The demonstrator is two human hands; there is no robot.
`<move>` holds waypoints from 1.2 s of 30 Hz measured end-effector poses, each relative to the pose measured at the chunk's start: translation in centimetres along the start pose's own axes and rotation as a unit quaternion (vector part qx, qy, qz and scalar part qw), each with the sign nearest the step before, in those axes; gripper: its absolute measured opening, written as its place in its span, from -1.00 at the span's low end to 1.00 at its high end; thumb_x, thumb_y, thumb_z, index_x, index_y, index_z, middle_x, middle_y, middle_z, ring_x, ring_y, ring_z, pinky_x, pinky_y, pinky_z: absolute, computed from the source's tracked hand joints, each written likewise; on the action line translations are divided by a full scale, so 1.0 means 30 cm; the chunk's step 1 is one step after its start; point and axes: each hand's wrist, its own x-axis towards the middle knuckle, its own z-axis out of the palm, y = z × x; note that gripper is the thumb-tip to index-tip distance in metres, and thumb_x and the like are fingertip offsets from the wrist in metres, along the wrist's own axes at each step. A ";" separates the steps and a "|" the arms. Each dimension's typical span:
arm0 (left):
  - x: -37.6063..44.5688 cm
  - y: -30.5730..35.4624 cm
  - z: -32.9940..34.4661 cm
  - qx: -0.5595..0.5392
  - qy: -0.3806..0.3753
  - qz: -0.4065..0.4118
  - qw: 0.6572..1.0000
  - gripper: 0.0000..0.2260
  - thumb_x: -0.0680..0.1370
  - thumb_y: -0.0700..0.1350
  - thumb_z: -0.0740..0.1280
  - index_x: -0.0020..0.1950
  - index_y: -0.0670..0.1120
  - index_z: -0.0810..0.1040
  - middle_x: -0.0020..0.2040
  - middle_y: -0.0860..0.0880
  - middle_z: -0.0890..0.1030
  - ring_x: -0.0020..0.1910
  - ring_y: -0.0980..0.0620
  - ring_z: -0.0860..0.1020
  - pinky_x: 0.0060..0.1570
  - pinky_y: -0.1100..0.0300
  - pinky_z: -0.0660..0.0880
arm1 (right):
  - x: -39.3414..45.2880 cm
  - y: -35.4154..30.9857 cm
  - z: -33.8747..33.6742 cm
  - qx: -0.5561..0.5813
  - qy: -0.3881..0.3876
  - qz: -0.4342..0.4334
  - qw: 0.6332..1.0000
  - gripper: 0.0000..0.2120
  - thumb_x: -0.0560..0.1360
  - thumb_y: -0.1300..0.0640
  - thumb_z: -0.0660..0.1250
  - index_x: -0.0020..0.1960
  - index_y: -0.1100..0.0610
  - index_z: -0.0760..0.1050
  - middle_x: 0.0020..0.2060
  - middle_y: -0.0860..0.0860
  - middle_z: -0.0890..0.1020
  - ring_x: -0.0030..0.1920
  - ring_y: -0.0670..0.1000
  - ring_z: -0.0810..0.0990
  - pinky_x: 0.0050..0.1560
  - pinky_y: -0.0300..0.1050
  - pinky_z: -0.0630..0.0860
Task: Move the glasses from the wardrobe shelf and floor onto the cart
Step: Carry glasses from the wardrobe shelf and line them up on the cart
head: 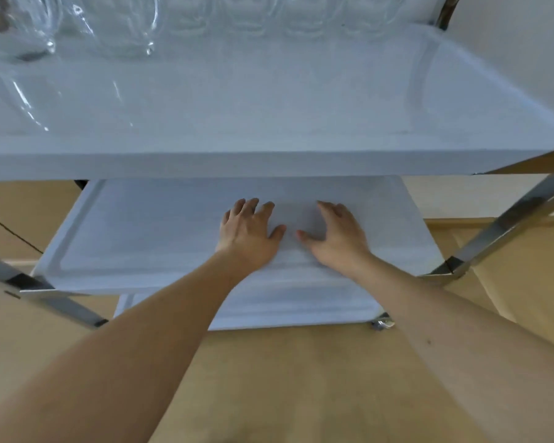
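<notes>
A white cart with metal legs fills the view. Its top shelf [269,100] carries several clear glasses along the far edge; the big ones stand at the far left [23,30] and smaller ones in a row to the right [243,17]. Both my hands reach under the top shelf over the middle shelf [135,225]. My left hand [248,231] and my right hand [333,235] lie side by side with fingers spread, palms down, holding nothing. I cannot tell whether they touch the shelf surface.
A lower white shelf [269,311] shows beneath the middle one, with a caster [381,323] at its right corner. Metal legs run at the left [45,292] and right [506,225]. Tan flooring [285,378] surrounds the cart; a pale wall [525,43] rises at the right.
</notes>
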 end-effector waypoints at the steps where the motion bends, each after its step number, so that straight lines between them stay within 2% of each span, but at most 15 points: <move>1: -0.038 0.017 -0.014 0.002 -0.012 0.001 1.000 -0.46 0.62 0.22 0.19 0.54 -0.01 0.32 0.55 -0.12 0.31 0.56 -0.16 0.17 0.51 -0.09 0.18 | -0.041 -0.001 -0.006 -0.008 -0.009 -0.001 1.000 -0.17 0.51 -0.33 0.31 0.60 0.09 0.17 0.56 0.08 0.28 0.58 0.14 0.14 0.56 0.01 0.12; 6: -0.243 0.117 -0.176 0.012 -0.078 -0.015 0.997 -0.44 0.63 0.21 0.19 0.57 -0.02 0.27 0.59 -0.15 0.22 0.57 -0.19 0.13 0.48 -0.12 0.18 | -0.281 -0.037 -0.123 -0.014 -0.080 -0.001 0.997 -0.24 0.55 -0.33 0.24 0.62 0.01 0.14 0.60 0.05 0.20 0.61 0.13 0.05 0.58 0.13 0.04; 11: -0.423 0.246 -0.444 -0.005 -0.116 -0.040 0.992 -0.42 0.64 0.20 0.21 0.59 -0.02 0.23 0.60 -0.16 0.18 0.58 -0.18 0.11 0.48 -0.14 0.20 | -0.535 -0.117 -0.372 0.018 -0.139 0.033 0.990 -0.28 0.58 -0.32 0.22 0.63 -0.08 0.11 0.62 0.01 0.11 0.63 0.08 -0.04 0.60 0.13 -0.04; 18: -0.612 0.494 -0.915 -0.036 -0.164 -0.036 0.985 -0.41 0.64 0.19 0.20 0.61 -0.01 0.19 0.61 -0.14 0.17 0.59 -0.14 0.09 0.51 -0.09 0.19 | -0.791 -0.284 -0.856 0.099 -0.146 0.096 0.980 -0.28 0.56 -0.32 0.25 0.62 -0.09 0.13 0.62 -0.03 0.10 0.63 0.03 -0.03 0.59 0.08 0.03; 22: -0.673 0.630 -1.143 -0.021 -0.158 -0.001 0.987 -0.41 0.64 0.18 0.23 0.60 0.00 0.20 0.60 -0.14 0.18 0.58 -0.13 0.11 0.50 -0.09 0.21 | -0.899 -0.352 -1.101 0.112 -0.138 0.090 0.980 -0.27 0.56 -0.30 0.26 0.62 -0.07 0.14 0.61 -0.04 0.14 0.62 0.01 0.00 0.59 0.09 0.06; 28: -0.579 0.827 -1.421 0.019 -0.116 0.078 0.990 -0.41 0.62 0.19 0.25 0.59 0.01 0.23 0.59 -0.16 0.21 0.56 -0.18 0.14 0.48 -0.12 0.24 | -0.925 -0.414 -1.422 0.125 -0.065 0.076 0.987 -0.26 0.53 -0.28 0.32 0.60 -0.05 0.19 0.56 -0.09 0.26 0.58 -0.04 0.13 0.56 0.04 0.16; 32: -0.403 1.011 -1.602 0.045 -0.094 0.155 0.982 -0.40 0.62 0.21 0.23 0.60 0.02 0.19 0.59 -0.13 0.20 0.55 -0.18 0.16 0.46 -0.14 0.27 | -0.868 -0.414 -1.679 0.098 -0.003 0.071 0.993 -0.28 0.51 -0.26 0.35 0.58 -0.07 0.23 0.50 -0.07 0.36 0.53 0.03 0.25 0.50 0.07 0.27; 36: -0.249 1.220 -1.754 0.037 -0.060 0.250 0.966 -0.39 0.60 0.20 0.28 0.59 0.01 0.22 0.53 -0.13 0.31 0.49 -0.21 0.29 0.40 -0.13 0.35 | -0.827 -0.386 -1.926 0.043 0.082 0.095 0.991 -0.22 0.50 -0.26 0.37 0.61 -0.08 0.16 0.57 -0.04 0.25 0.58 0.05 0.15 0.54 0.03 0.16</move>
